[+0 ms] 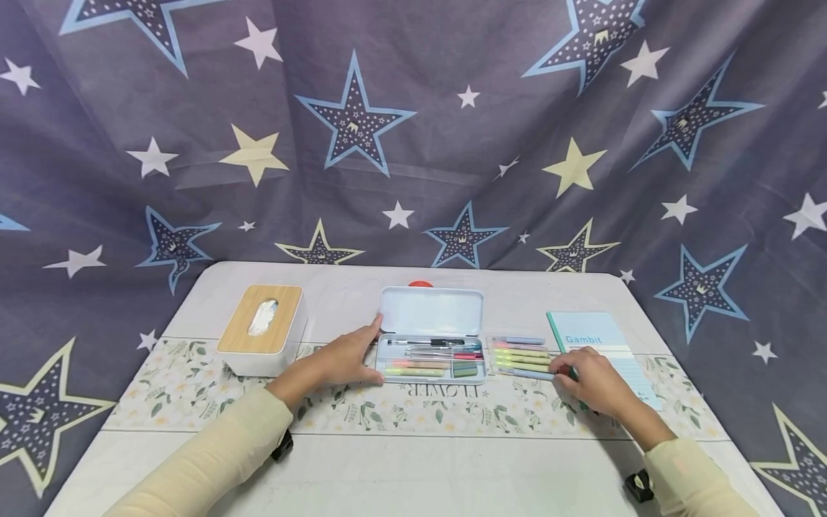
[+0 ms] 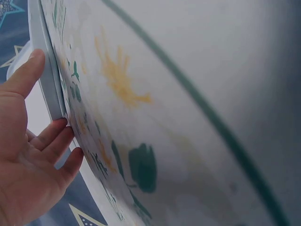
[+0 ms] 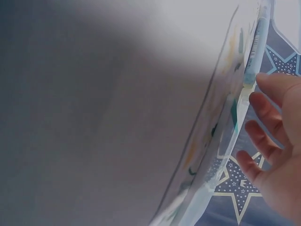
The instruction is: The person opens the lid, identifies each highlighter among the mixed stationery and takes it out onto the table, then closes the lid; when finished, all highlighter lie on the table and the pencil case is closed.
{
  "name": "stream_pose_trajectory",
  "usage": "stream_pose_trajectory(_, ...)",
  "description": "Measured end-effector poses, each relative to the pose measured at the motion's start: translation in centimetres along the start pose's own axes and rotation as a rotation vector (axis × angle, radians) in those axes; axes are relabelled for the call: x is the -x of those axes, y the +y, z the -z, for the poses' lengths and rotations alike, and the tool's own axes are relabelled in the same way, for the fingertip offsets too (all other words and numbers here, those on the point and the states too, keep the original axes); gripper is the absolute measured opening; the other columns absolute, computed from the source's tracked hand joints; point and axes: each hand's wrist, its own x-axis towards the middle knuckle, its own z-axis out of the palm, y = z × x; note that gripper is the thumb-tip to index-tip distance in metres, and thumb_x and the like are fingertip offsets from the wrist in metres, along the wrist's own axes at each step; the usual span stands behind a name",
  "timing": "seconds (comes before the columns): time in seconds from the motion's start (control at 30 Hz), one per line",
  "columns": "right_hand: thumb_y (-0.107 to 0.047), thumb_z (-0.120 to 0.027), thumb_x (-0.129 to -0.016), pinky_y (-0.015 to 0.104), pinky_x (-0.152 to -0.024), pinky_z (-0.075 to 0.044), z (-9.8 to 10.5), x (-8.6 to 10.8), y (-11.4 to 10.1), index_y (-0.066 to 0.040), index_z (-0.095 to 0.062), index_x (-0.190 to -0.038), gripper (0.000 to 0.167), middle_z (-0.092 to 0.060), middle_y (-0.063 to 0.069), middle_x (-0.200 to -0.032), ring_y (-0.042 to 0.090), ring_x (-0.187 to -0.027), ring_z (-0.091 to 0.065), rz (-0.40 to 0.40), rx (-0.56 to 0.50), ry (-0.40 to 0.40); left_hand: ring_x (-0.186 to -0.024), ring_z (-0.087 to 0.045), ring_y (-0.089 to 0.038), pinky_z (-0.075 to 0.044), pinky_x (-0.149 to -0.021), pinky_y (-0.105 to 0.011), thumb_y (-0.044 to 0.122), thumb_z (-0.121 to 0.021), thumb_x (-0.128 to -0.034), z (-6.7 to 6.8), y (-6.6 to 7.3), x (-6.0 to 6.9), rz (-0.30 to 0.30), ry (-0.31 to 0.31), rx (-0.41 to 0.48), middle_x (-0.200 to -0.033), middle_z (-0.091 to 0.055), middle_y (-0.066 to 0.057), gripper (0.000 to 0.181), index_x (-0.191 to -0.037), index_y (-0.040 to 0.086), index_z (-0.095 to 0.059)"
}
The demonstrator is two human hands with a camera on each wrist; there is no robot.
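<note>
A pale blue pencil case [image 1: 431, 310] lies with its lid raised, holding pens, highlighters and a green block [image 1: 464, 369]. My left hand [image 1: 345, 357] rests against its left side, fingers spread; in the left wrist view the hand [image 2: 33, 155] touches the case's edge [image 2: 51, 89]. To the right of the case, a clear pack of several highlighters [image 1: 523, 359] lies on the cloth. My right hand [image 1: 594, 380] is at the pack's right end. The right wrist view shows the hand [image 3: 277, 136] with thumb and forefinger tips at the end of a blue pen [image 3: 256, 52], other fingers apart and slightly bent.
A tissue box with a wooden lid [image 1: 291, 294] stands at the left. A notebook marked Gambit [image 1: 584, 327] lies at the right, partly under my right hand and forearm. Behind the case's lid a red thing [image 1: 421, 283] shows. A starred curtain [image 1: 452, 179] hangs behind the table.
</note>
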Motion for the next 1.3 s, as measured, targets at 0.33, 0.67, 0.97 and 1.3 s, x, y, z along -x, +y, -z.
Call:
stream_pose_trajectory(0.33, -0.013, -0.076, -0.090, 0.050, -0.085, -0.055, 1.0, -0.4, -1.3, -0.019, -0.078, -0.103, 0.014, -0.074, -0.008, -0.091, 0.022, -0.095, -0.064, 0.029, -0.047, 0.018, -0.155, -0.028, -0.031, -0.025, -0.127, -0.047, 0.050, -0.083, -0.0819, -0.1, 0.0, 0.0, 0.009, -0.005, 0.007, -0.165, -0.034, -0.015, 0.125, -0.164, 0.006, 0.001)
stream_pose_trajectory(0.67, -0.012, -0.074, -0.092, 0.045, -0.083, -0.055, 0.6, -2.6, -3.5, -0.012, -0.078, -0.108, 0.016, -0.074, -0.004, -0.094, 0.020, -0.094, -0.065, 0.144, -0.054, 0.056, -0.155, -0.028, -0.031, -0.026, -0.127, -0.047, 0.050, -0.082, -0.0822, -0.1, 0.0, 0.0, 0.009, -0.002, 0.008, -0.165, -0.034, -0.015, 0.125, -0.164, 0.006, 0.001)
stream_pose_trajectory(0.97, -0.012, -0.075, -0.092, 0.041, -0.081, -0.056, 0.1, -4.8, -6.7, -0.014, -0.078, -0.106, 0.015, -0.075, -0.003, -0.094, 0.018, -0.094, -0.064, 0.195, -0.079, 0.073, -0.155, -0.030, -0.031, -0.026, -0.127, -0.048, 0.048, -0.083, -0.0819, 0.1, 0.1, 0.1, -0.003, 0.009, 0.029, -0.163, -0.037, -0.014, 0.124, -0.164, 0.006, 0.000)
stream_pose_trajectory(1.3, -0.013, -0.073, -0.094, 0.041, -0.084, -0.056, -0.4, -7.0, -10.7, -0.015, -0.078, -0.107, 0.014, -0.074, -0.005, -0.095, 0.016, -0.095, -0.064, 0.289, -0.142, 0.007, -0.156, -0.027, -0.030, -0.025, -0.127, -0.047, 0.051, -0.083, -0.0812, 0.1, -0.1, 0.2, 0.019, -0.007, 0.022, -0.168, -0.028, -0.013, 0.127, -0.164, 0.009, 0.004)
